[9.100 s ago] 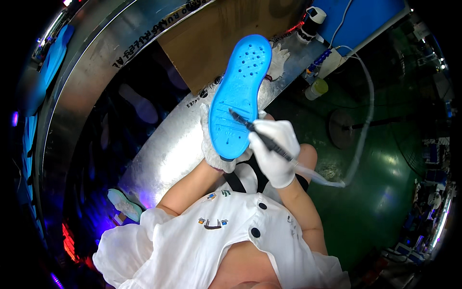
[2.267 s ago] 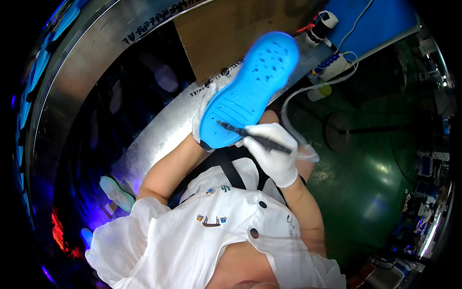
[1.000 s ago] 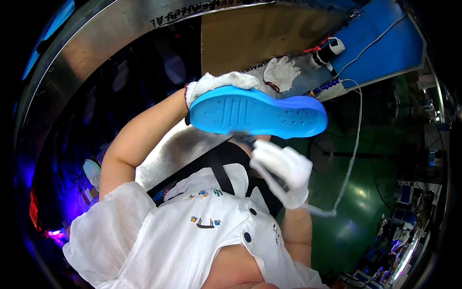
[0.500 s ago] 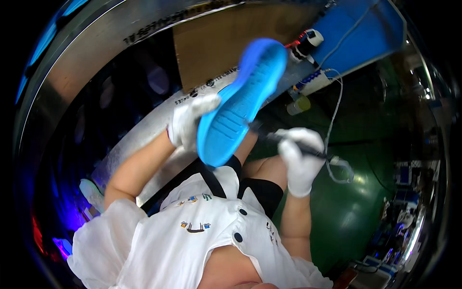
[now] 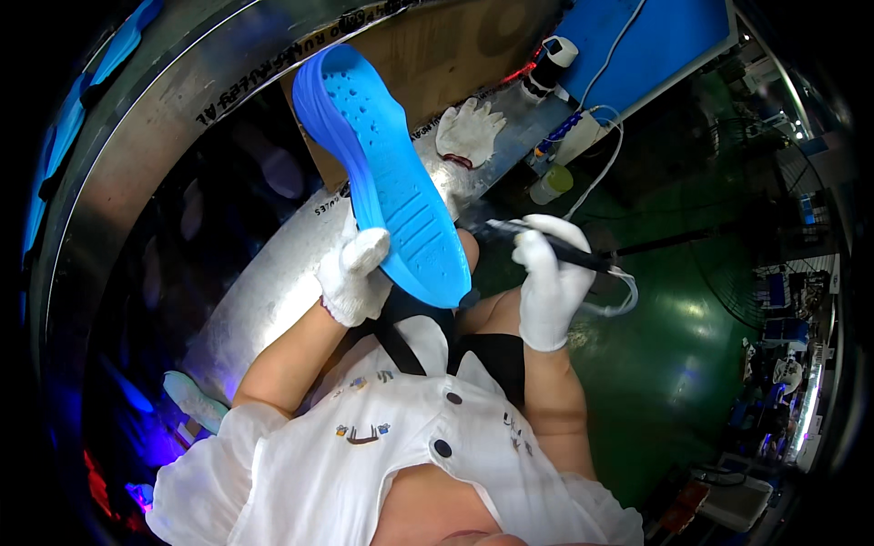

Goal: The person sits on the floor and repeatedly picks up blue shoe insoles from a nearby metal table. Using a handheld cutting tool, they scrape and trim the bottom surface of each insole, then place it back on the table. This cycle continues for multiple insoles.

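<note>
A bright blue shoe sole [image 5: 391, 182] with a darker blue sidewall is tilted up in front of me. Small pits dot its upper part, and grooves cross its lower part. My left hand [image 5: 353, 273], in a white knit glove, grips the lower left edge, thumb in front and the other fingers hidden behind it. To the right of the sole, my white-gloved right hand [image 5: 555, 278] is closed around a black pen-like tool [image 5: 578, 255] with a thin clear tube at its rear. The tool's front end is blurred, pointing at the sole's lower right edge without visibly touching it.
A metal ledge [image 5: 264, 264] curves ahead, bearing an empty white glove [image 5: 471, 130] and a cardboard sheet [image 5: 437, 55]. Behind stand a yellowish-capped jar [image 5: 551, 185] and a blue panel [image 5: 646, 41]. More soles [image 5: 273, 164] lie in the dark at left. A fan [image 5: 737, 237] stands right.
The sole has turned so its upper end leans left, showing more sidewall. The tool's front end has come away from the sole's right edge. The white glove on the ledge has come into view.
</note>
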Demonstrator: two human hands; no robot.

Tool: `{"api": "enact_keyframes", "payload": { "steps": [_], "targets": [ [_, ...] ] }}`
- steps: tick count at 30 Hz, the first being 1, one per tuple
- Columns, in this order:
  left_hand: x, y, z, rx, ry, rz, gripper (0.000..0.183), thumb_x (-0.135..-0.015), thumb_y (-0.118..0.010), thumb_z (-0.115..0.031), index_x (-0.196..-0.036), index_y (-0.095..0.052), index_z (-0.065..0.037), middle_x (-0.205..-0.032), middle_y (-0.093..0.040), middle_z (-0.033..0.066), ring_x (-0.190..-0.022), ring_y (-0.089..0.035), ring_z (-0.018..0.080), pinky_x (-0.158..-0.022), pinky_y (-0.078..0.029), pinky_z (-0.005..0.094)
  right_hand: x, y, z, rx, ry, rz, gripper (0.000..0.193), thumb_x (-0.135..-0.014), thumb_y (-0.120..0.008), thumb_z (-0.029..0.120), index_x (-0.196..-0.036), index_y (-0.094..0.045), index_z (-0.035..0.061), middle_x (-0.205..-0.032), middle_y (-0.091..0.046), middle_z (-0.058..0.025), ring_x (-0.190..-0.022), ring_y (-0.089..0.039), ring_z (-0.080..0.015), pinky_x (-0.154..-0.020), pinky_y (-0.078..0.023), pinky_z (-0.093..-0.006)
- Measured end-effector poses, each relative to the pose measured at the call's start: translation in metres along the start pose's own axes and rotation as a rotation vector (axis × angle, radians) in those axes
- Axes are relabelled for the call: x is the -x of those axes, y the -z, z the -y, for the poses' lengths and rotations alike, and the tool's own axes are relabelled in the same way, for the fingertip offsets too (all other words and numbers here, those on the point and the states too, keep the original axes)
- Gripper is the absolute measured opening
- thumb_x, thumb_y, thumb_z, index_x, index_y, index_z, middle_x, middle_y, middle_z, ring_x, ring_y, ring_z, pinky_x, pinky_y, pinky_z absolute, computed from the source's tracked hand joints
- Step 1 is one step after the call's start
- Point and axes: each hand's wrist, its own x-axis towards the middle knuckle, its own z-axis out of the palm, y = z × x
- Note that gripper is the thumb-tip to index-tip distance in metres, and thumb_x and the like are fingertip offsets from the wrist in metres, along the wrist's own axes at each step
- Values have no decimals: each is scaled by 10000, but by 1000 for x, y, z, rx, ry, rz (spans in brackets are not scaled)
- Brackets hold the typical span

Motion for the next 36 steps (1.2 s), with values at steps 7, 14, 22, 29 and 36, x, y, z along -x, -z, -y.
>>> {"api": "enact_keyframes", "payload": {
  "steps": [7,14,22,29,36],
  "targets": [
    [-7,8,-1,121,-77,125,762,-787,-705,-253,-1426,-356,-29,-1295,-551,167,-1172,-578,329,-1012,-485,469,7,3,-4,230,199,174,142,-818,-699,-7,-959,-689,-12,-833,-678,-37,-731,-612,-103,-670,-498,-251],
    [21,31,3,201,42,241,807,-778,-708,-355,-1435,-396,-6,-1378,-528,193,-1228,-552,339,-1071,-436,459,13,32,-20,164,165,-125,155,-861,-645,-13,-1012,-657,-44,-1021,-667,-100,-927,-623,-168,-843,-505,-303],
    [-40,-78,-218,80,-343,255,912,-917,-284,-740,-1395,-411,27,-1221,-576,277,-1061,-600,386,-963,-475,500,19,11,-29,56,22,17,165,-840,-668,-1,-1000,-657,-36,-933,-678,-68,-756,-608,-99,-691,-491,-224],
    [-42,-95,-273,-1555,-540,-255,437,-908,-580,-327,-1238,-579,-41,-1227,-595,162,-1114,-608,279,-854,-516,316,22,17,-58,20,-11,122,173,-882,-664,41,-1038,-660,-33,-949,-684,-67,-743,-618,-95,-687,-501,-225],
    [-18,-32,-340,-2684,-167,-1213,241,-868,-546,-151,-917,-722,5,-994,-701,235,-930,-702,376,-784,-556,464,31,8,-58,-68,-159,206,222,-893,-675,28,-1096,-620,-45,-999,-676,-95,-763,-649,-95,-603,-560,-187]
  ]
}}
